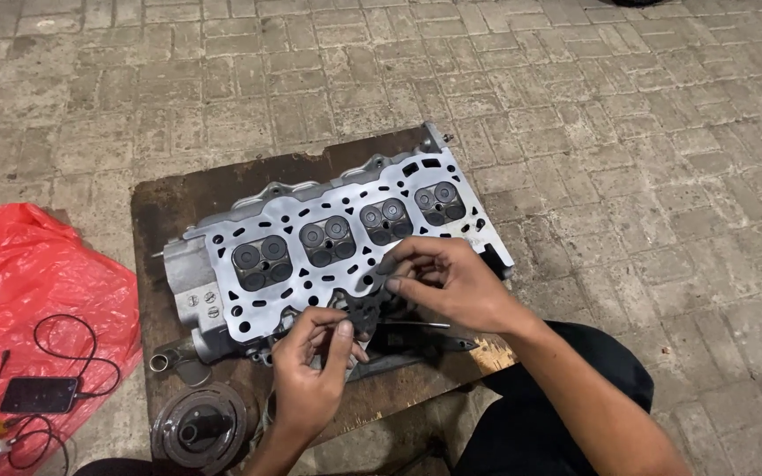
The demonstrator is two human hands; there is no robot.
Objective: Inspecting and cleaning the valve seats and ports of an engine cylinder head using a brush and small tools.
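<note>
Cylinder head [328,242] is lying flat face up on a dark wooden board [178,198], the board is sitting on the brick paving floor [619,132]. Four combustion chambers with valves are showing in a row, running from 8 o'clock to 2 o'clock.

Both hands are working at the head's near edge, 6 o'clock side. Left hand [310,375] is coming up from 6 o'clock, fingers curled, thumb and forefinger pinching at a small dark gasket-like piece [359,313] against the edge. Right hand [447,282] is reaching in from 4 o'clock, fingertips [392,284] pinched together on the same dark piece, touching the head's face. The hands are close, almost touching. A thin metal rod [416,324] is lying under the right hand; which hand is gripping it, cannot tell.

At 7 o'clock of the head, a round pulley-like disc [200,429] is resting by the board's edge. At 9 o'clock, a red plastic bag [19,273] is spreading on the floor, with a phone [39,395] and black cable [63,330] on it.
</note>
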